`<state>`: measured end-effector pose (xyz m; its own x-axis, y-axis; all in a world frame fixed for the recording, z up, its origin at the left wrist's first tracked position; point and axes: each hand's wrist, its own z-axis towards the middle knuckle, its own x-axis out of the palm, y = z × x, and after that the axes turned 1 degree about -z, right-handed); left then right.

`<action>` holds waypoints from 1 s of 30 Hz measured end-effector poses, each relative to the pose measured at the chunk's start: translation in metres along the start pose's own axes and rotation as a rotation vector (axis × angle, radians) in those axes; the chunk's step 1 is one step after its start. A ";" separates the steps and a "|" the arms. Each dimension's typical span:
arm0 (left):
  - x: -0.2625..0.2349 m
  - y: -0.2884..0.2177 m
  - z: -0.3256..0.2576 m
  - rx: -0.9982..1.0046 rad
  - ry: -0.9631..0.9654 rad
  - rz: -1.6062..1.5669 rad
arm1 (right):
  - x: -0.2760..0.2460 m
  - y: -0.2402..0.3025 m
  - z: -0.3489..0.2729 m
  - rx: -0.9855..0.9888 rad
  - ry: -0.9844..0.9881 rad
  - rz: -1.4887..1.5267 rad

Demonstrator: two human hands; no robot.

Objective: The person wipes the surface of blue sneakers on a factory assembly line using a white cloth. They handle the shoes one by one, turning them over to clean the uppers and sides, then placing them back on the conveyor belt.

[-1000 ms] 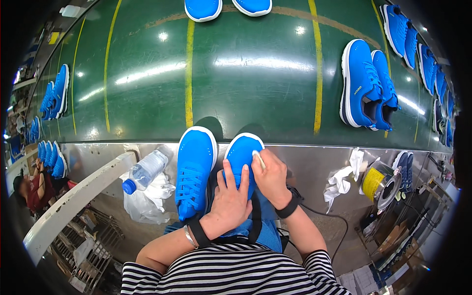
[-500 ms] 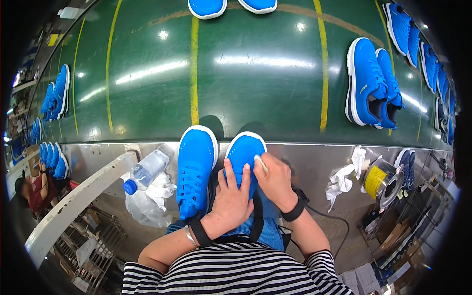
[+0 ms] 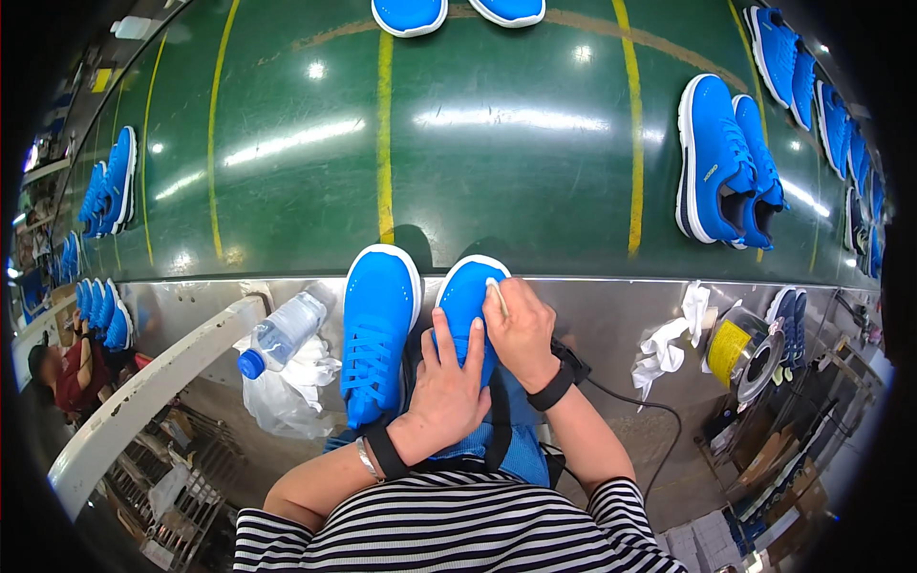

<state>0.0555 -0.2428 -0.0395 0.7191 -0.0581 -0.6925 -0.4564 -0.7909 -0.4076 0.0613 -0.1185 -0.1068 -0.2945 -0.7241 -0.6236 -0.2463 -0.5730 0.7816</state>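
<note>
Two bright blue sneakers with white soles rest in front of me at the edge of a green conveyor belt (image 3: 497, 172). My left hand (image 3: 444, 387) lies flat over the laces of the right sneaker (image 3: 465, 296), holding it down. My right hand (image 3: 521, 329) pinches a small pale tool (image 3: 497, 294) whose tip touches that sneaker's toe. The left sneaker (image 3: 377, 329) lies beside it, untouched. Both wrists wear black bands, and a cable runs from the right one.
More blue sneaker pairs ride the belt: one at right (image 3: 726, 162), one at the top (image 3: 458, 11), others along both rims. A plastic water bottle (image 3: 282, 332) lies on a bag to my left. White rags (image 3: 669, 334) and a yellow tape roll (image 3: 731, 349) sit right. Another person is at far left.
The belt's sneakers have drifted slightly to the right. My hands stay on the right sneaker, with the right hand's tool shifting a little on the toe.
</note>
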 end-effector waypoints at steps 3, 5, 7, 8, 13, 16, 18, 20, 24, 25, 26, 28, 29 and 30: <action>0.001 0.001 -0.001 -0.010 -0.004 -0.020 | -0.012 -0.002 -0.014 0.008 0.144 -0.018; -0.001 0.001 0.001 -0.008 0.011 -0.016 | -0.013 -0.002 -0.019 0.001 0.137 0.040; -0.003 -0.001 0.002 -0.003 0.002 0.004 | -0.013 -0.001 -0.010 -0.001 0.138 0.025; -0.003 -0.001 0.001 0.003 -0.008 0.022 | -0.011 0.000 0.000 -0.012 0.107 0.026; -0.001 0.001 0.000 0.001 -0.033 0.008 | -0.020 -0.010 0.015 0.232 -0.126 0.224; -0.002 0.001 -0.001 0.029 -0.029 -0.008 | -0.026 -0.016 -0.003 -0.318 0.197 0.182; -0.002 0.001 -0.001 0.040 -0.021 -0.050 | -0.024 -0.027 0.003 -0.248 0.144 -0.040; -0.003 0.000 -0.002 0.023 -0.009 -0.061 | -0.030 -0.024 0.021 -0.026 -0.017 -0.039; -0.002 0.002 0.000 0.035 -0.032 -0.067 | -0.018 -0.018 0.009 -0.391 0.094 0.007; -0.005 0.000 0.000 0.024 -0.005 -0.066 | -0.023 -0.025 0.017 -0.211 -0.005 -0.063; -0.004 -0.001 -0.002 0.019 -0.008 -0.074 | -0.029 -0.035 0.029 -0.033 -0.104 -0.125; -0.003 0.000 -0.002 0.018 -0.017 -0.083 | -0.048 -0.034 0.041 0.092 -0.185 -0.027; -0.002 0.000 -0.003 0.019 -0.017 -0.075 | -0.048 -0.024 0.033 0.020 -0.120 0.031; -0.002 0.000 -0.003 0.019 -0.017 -0.066 | -0.045 -0.013 0.023 -0.051 -0.055 0.089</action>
<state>0.0558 -0.2446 -0.0360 0.7390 0.0047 -0.6737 -0.4178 -0.7812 -0.4639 0.0561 -0.0697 -0.0888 -0.3634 -0.7519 -0.5500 -0.1696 -0.5271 0.8327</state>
